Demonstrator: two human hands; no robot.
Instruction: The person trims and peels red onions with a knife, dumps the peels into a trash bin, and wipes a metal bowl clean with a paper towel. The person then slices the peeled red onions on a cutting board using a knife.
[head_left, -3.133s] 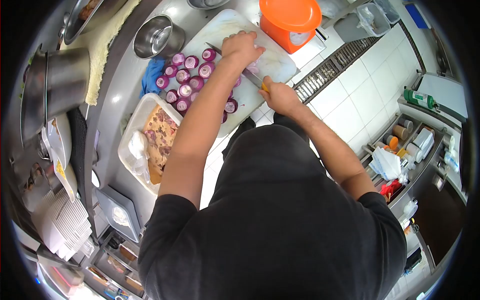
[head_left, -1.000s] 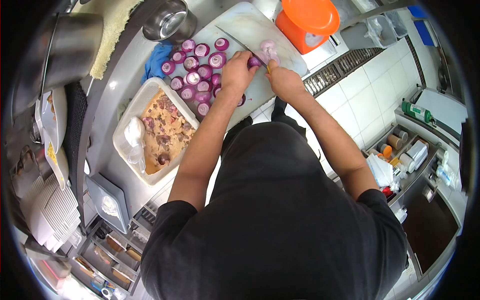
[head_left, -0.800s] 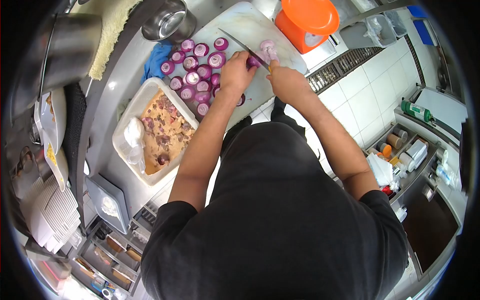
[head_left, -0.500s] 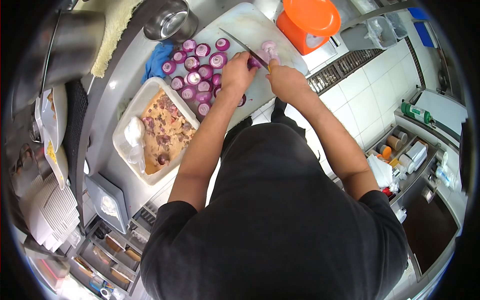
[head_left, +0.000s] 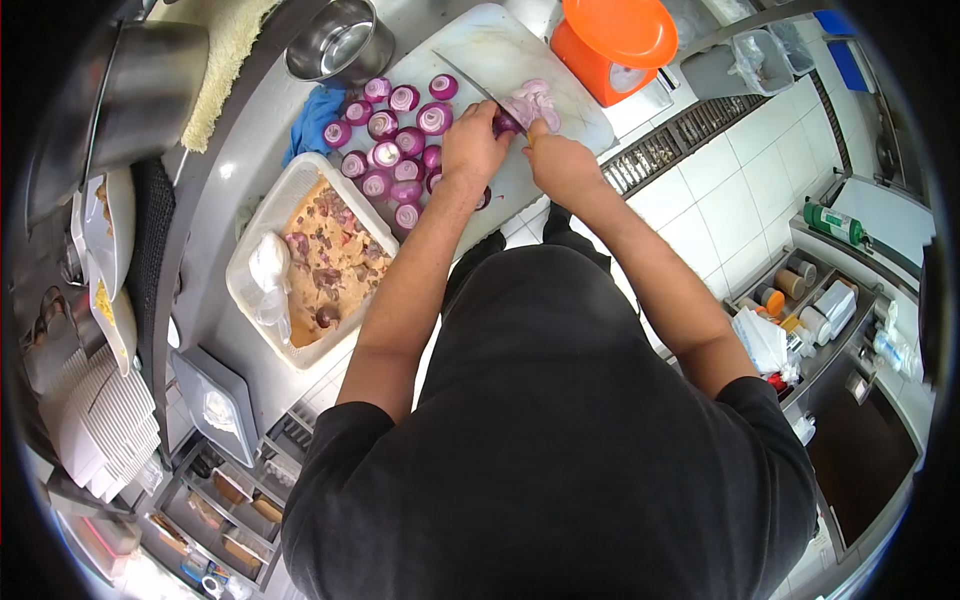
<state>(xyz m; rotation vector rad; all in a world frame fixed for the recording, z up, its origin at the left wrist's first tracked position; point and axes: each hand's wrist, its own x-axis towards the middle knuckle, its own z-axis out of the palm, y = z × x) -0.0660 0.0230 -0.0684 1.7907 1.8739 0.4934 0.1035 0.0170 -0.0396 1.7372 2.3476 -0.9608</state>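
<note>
Although some onion slices point(head_left: 533, 102) lie already cut on the cutting board point(head_left: 478, 38), we judge that most is left, since many purple onions point(head_left: 408, 143) beside the left hand point(head_left: 474, 148) look trimmed but not sliced. We see this hand grasping one partly hidden onion point(head_left: 507, 123), while the right hand point(head_left: 563, 165) is closed around the handle of the knife point(head_left: 468, 79). The knife is over the board, close against this onion; the blade's long axis runs slantwise, its tip pointing forward and left
</note>
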